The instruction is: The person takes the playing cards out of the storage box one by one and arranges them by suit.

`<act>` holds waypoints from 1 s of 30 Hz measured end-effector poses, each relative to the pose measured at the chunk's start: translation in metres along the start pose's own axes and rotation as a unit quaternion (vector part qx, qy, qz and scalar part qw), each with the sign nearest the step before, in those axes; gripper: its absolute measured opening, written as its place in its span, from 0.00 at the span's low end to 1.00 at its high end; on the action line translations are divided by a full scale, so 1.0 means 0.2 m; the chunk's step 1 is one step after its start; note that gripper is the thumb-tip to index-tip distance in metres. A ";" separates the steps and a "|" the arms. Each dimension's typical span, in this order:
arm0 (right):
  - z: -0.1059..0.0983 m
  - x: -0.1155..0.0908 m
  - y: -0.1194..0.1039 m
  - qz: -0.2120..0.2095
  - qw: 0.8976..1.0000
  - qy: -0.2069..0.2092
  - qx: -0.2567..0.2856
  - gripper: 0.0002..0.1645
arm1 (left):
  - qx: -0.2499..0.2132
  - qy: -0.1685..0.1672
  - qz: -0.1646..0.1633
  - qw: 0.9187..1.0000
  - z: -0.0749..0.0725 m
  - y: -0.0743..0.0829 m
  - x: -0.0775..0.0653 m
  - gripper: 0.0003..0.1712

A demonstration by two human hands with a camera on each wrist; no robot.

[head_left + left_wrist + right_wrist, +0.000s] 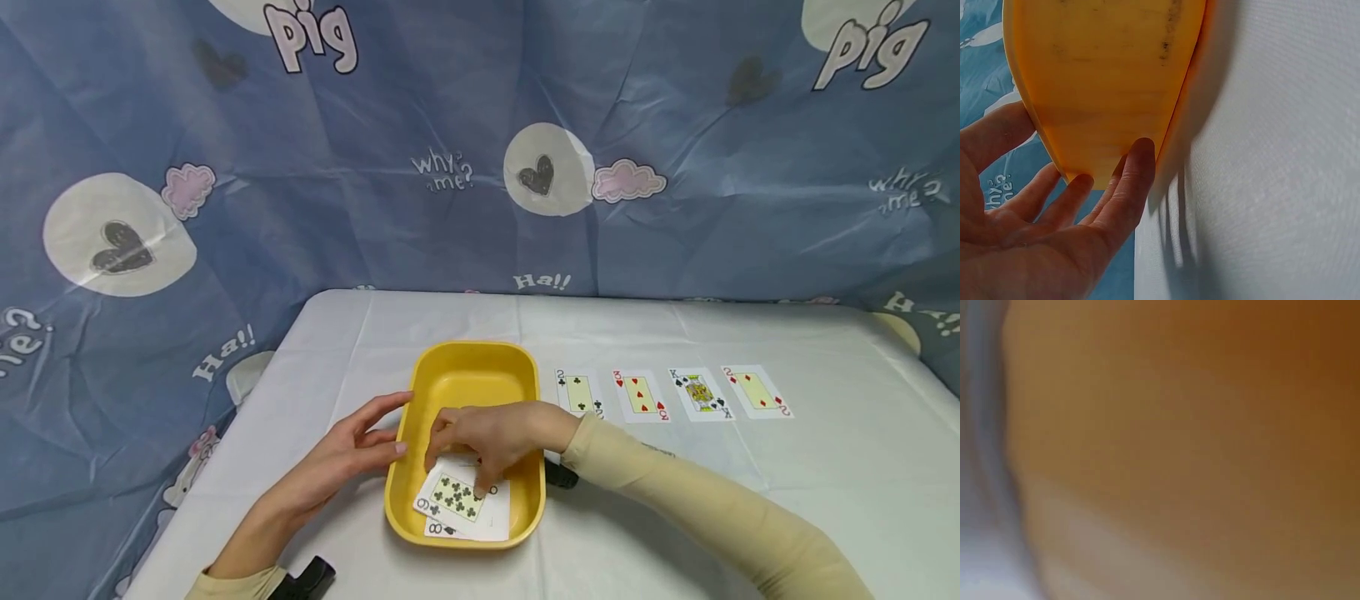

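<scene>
A yellow plastic tub (468,354) stands on the table with several overlapping playing cards (498,517) at its near end. My right hand (487,437) reaches into it from the right. Its curled fingers and thumb grip the edges of a clubs playing card (457,498) on top of the pile; its fingertips are partly hidden. My left hand (348,450) touches the tub's left side with spread, fairly straight fingers. The left wrist view shows those fingers (1132,187) against the tub's outer wall (1104,94). The right wrist view is a blur.
To the right of the tub lies a row of face-up cards: a two of clubs (578,392), a three of hearts (641,396), a king of spades (700,393) and a two of diamonds (757,392). A white cloth (825,492) covers the table; a blue printed curtain (420,242) hangs behind.
</scene>
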State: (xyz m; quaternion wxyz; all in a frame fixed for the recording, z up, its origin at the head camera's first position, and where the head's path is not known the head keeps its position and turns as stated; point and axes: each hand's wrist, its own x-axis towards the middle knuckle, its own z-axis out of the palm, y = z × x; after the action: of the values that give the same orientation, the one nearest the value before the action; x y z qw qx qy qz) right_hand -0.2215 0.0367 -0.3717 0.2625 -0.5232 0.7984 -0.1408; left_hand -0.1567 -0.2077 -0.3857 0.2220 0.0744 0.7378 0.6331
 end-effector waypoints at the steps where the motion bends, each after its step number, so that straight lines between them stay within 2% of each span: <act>1: 0.00 0.00 0.01 0.019 1.000 0.019 -0.002 0.35 | 0.000 -0.001 0.001 1.000 0.00 0.00 0.00 0.37; 4: -0.01 0.00 0.04 0.063 0.994 0.088 0.000 0.35 | -0.001 -0.002 0.001 1.000 0.00 0.01 0.00 0.37; 7: -0.01 0.00 0.05 0.070 0.985 0.157 -0.006 0.34 | -0.002 0.001 0.000 1.000 0.00 0.01 0.00 0.38; 12: -0.02 0.00 0.06 0.058 0.971 0.232 0.002 0.26 | -0.002 0.003 0.006 1.000 0.00 0.02 0.00 0.37; 15: -0.02 -0.01 0.06 0.045 0.964 0.262 0.031 0.23 | -0.001 0.006 0.004 1.000 0.00 0.02 0.00 0.37; 17: -0.02 -0.02 0.06 0.026 0.954 0.292 0.058 0.23 | 0.000 0.007 0.002 1.000 0.00 0.01 0.00 0.37; 20: -0.01 -0.03 0.06 -0.006 0.929 0.358 0.091 0.22 | 0.001 0.011 -0.003 1.000 0.01 0.01 0.00 0.37; 25: 0.01 -0.05 0.05 -0.024 0.867 0.472 0.160 0.23 | 0.000 0.020 -0.010 1.000 0.01 0.01 0.00 0.37; 27: 0.01 -0.08 0.05 -0.022 0.844 0.497 0.200 0.24 | 0.000 0.019 -0.008 1.000 0.01 0.01 0.00 0.37; 30: 0.01 -0.13 0.05 -0.021 0.817 0.509 0.270 0.25 | -0.002 0.015 -0.005 1.000 0.01 0.01 -0.01 0.37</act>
State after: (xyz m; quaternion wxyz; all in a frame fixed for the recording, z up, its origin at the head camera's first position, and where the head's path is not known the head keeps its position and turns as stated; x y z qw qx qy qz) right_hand -0.2197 0.0656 -0.3712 -0.0537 -0.3018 0.7370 -0.6024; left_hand -0.1551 -0.2054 -0.3836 0.2145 0.0611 0.7400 0.6346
